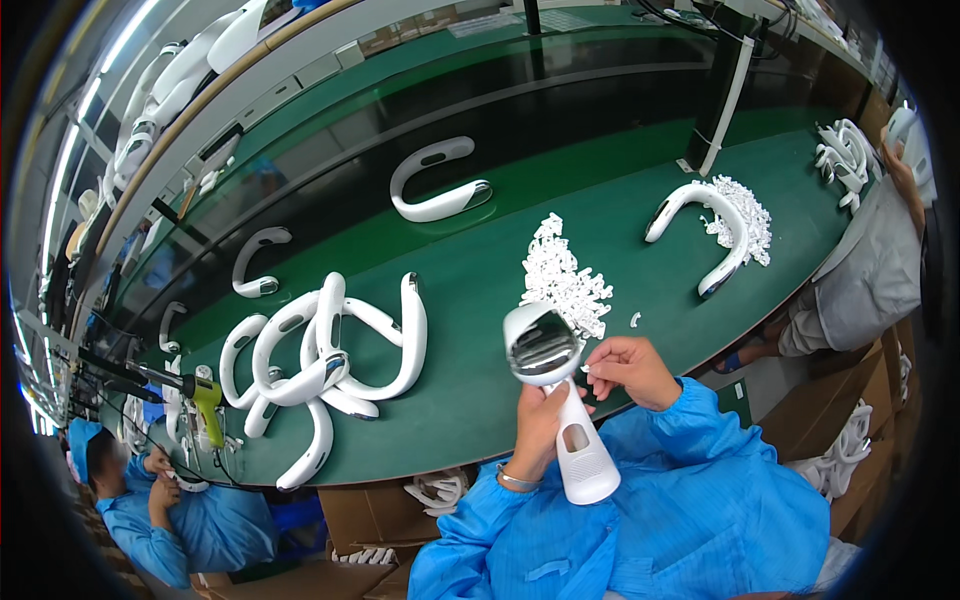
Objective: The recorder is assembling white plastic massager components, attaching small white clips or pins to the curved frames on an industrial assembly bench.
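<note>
Left hand (540, 415) fingers clamped round white curved device (560, 400), held above green tabletop (480, 270) edge; right hand (630, 370) fingers pinching tiny white piece (587, 369) beside its chrome end, pile of white pieces (562, 280) near

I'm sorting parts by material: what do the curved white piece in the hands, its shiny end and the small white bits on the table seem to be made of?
The curved white piece, held by the left hand, looks like smooth moulded plastic with a soft sheen. Its shiny end mirrors the lights, so probably polished or plated metal, perhaps chromed plastic. The small white bits look matte, likely plastic or rubber; too small to tell. The right hand pinches one.
</note>
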A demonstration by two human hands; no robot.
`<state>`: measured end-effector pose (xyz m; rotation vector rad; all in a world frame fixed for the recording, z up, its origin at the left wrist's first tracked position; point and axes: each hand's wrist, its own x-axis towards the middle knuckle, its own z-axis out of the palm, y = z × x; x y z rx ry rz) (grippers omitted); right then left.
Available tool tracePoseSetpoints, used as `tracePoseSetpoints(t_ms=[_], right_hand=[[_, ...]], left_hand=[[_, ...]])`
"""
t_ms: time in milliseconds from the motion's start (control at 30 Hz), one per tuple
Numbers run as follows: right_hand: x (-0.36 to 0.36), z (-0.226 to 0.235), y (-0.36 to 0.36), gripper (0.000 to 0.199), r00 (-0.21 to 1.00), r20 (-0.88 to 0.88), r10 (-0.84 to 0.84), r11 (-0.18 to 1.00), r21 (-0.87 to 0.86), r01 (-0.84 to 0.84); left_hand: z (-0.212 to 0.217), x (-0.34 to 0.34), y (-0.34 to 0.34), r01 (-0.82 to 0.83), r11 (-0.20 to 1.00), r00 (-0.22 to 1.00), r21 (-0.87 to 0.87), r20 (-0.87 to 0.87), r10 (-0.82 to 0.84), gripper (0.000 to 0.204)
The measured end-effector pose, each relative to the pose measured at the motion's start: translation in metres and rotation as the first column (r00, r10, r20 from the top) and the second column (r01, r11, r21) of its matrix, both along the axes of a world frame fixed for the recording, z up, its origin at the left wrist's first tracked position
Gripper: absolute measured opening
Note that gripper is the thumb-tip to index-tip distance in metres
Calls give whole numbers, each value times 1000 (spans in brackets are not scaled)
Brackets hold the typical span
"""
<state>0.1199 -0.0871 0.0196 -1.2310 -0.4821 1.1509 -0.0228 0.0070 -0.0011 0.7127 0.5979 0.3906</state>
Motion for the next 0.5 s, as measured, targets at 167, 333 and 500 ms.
tracePoseSetpoints(t_ms=[167,333,500], right_hand=[[0,7,6,11,989,-102,103,990,-86,-112],[-12,19,5,13,902,395,176,984,-78,-157],[-30,31,7,9,919,395,18,999,-49,1]], left_hand=[[4,6,-11,69,997,990,24,122,-72,41],[-15,-2,-14,70,997,993,-13,101,-69,50],[-7,-7,-19,49,997,996,-61,71,-45,59]])
